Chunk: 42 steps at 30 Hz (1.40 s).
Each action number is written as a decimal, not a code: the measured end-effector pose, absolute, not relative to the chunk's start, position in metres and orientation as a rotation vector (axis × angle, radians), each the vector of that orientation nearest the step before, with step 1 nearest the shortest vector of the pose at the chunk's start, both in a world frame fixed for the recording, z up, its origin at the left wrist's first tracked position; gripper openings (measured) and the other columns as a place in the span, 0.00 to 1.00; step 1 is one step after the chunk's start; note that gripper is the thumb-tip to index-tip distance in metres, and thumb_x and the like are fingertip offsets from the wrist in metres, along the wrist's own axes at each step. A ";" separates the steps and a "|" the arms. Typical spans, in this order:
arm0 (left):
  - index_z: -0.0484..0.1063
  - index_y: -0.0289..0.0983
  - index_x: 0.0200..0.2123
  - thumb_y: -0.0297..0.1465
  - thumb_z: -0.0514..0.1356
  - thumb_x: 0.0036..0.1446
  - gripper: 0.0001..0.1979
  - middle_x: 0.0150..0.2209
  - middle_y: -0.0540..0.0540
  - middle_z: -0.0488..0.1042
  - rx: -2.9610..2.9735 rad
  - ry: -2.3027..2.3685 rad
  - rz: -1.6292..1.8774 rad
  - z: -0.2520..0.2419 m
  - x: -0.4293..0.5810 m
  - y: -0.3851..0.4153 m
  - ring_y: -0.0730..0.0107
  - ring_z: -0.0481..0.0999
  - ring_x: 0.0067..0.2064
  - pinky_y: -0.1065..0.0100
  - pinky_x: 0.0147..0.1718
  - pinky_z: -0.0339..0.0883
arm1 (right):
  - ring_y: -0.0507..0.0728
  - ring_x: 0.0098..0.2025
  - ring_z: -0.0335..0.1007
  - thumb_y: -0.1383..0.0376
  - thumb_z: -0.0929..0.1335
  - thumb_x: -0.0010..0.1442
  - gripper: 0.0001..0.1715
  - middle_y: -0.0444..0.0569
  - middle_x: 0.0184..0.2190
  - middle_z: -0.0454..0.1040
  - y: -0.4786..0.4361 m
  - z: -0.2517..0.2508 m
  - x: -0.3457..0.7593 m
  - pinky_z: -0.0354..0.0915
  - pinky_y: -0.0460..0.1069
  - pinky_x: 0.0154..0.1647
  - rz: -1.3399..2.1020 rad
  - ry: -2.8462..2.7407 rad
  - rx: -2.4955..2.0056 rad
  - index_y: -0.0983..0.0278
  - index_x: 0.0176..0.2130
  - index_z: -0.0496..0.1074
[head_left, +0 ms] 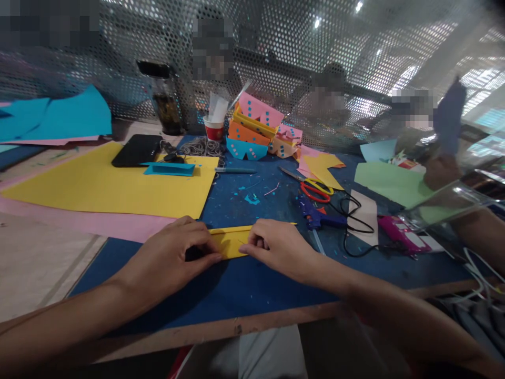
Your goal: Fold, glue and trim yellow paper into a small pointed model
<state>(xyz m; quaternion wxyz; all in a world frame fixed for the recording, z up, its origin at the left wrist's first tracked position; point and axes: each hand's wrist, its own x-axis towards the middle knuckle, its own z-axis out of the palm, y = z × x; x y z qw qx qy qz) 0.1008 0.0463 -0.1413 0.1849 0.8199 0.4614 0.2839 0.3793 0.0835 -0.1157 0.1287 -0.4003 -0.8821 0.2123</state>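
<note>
A small folded yellow paper piece lies on the dark blue board near the table's front edge. My left hand rests on its left end, fingers curled and thumb pressed along the paper's lower edge. My right hand pinches the paper's right part, fingertips pressed together on the fold. Both hands grip the same piece, which lies flat between them.
A large yellow sheet on pink paper lies to the left, with a black phone and a teal strip. Scissors, a blue glue gun with cable, a pen and stacked coloured paper boxes sit behind. People sit beyond a mesh screen.
</note>
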 end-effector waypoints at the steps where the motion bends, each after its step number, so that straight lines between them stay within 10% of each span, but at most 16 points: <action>1: 0.85 0.45 0.34 0.40 0.69 0.70 0.11 0.34 0.50 0.83 2.319 1.299 0.810 -0.141 0.101 0.046 0.60 0.80 0.39 0.62 0.39 0.69 | 0.52 0.35 0.71 0.57 0.79 0.74 0.17 0.44 0.34 0.78 0.083 -0.115 0.379 0.57 0.48 0.38 0.617 -2.565 -1.169 0.64 0.37 0.78; 42: 0.86 0.47 0.46 0.36 0.55 0.85 0.18 0.37 0.50 0.83 2.915 1.079 0.906 -0.141 0.101 0.043 0.62 0.80 0.39 0.60 0.42 0.64 | 0.52 0.35 0.68 0.55 0.77 0.76 0.19 0.44 0.35 0.78 0.086 -0.115 0.377 0.55 0.49 0.37 0.626 -2.581 -1.218 0.63 0.37 0.78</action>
